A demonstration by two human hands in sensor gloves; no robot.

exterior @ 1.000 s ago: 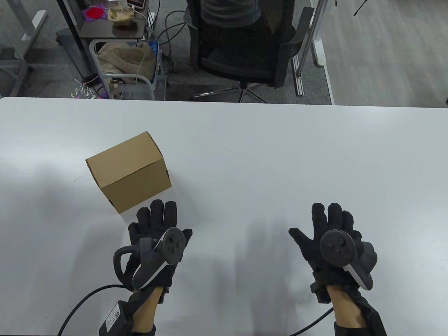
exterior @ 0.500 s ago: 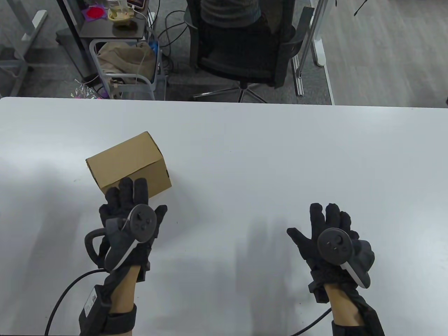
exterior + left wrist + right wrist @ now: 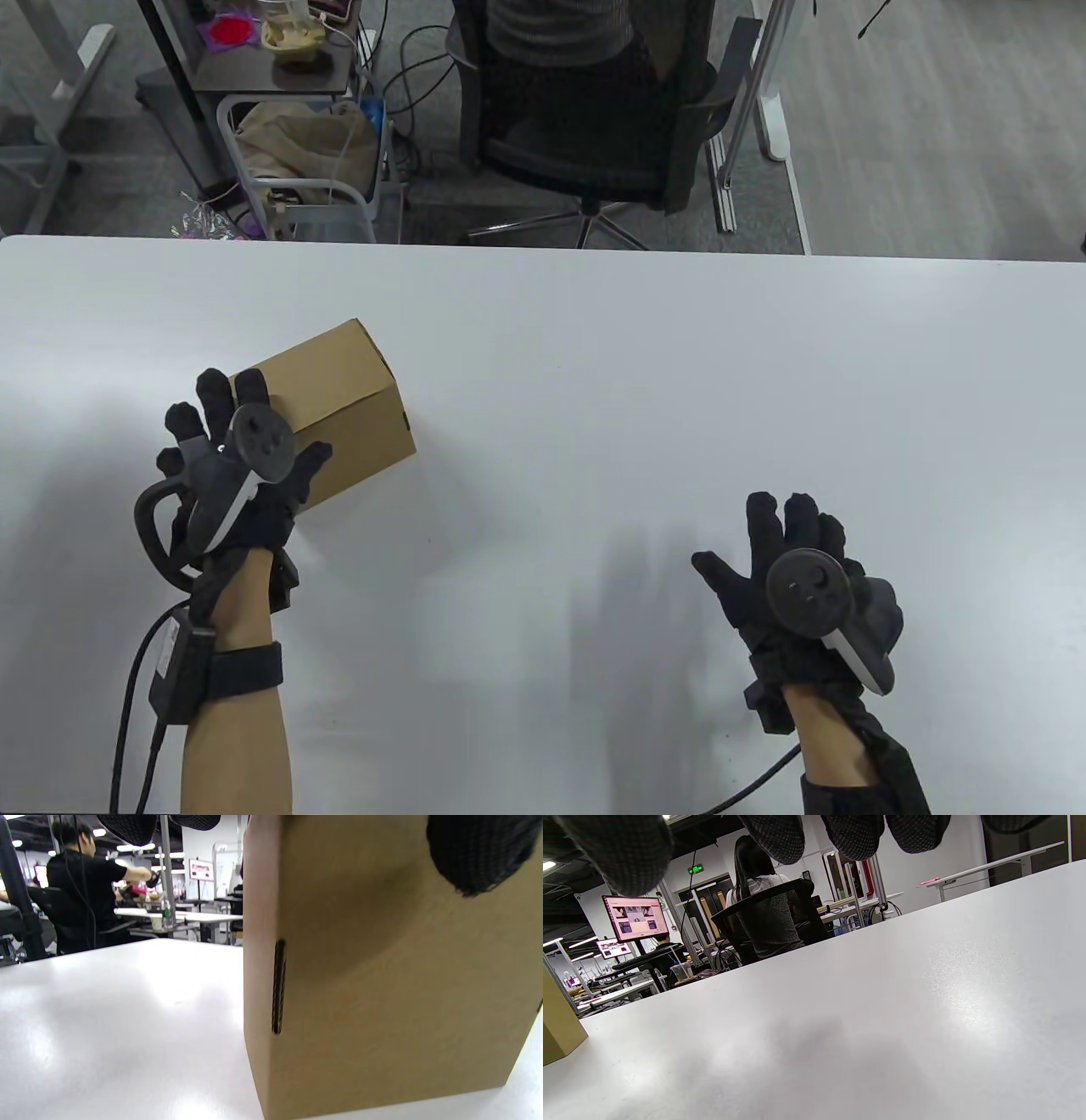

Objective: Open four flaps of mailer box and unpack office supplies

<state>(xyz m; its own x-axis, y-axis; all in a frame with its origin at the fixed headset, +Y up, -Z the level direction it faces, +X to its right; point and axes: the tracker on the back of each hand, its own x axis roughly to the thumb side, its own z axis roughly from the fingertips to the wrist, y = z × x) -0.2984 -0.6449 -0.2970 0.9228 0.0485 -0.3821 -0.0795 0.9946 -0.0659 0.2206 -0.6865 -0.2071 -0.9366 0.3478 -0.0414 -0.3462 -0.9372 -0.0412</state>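
A closed brown cardboard mailer box (image 3: 344,395) stands on the white table (image 3: 611,356), left of centre and turned at an angle. My left hand (image 3: 254,433) is at the box's near left end with its fingers spread. Its thumb (image 3: 475,853) lies against the box's front face (image 3: 382,984), while the other fingertips (image 3: 127,825) hang past the corner without touching it. My right hand (image 3: 780,552) hovers open over bare table at the lower right, holding nothing. In the right wrist view only a corner of the box (image 3: 555,1022) shows at the far left.
Beyond the table's far edge a person sits in a black office chair (image 3: 585,110). A grey cart (image 3: 297,170) with a bag stands to the left of it. Cables trail from both wrists off the near edge.
My left hand has moved up and to the left, from in front of the box to its near left end, and the thumb now lies on the front face. The right hand has barely shifted.
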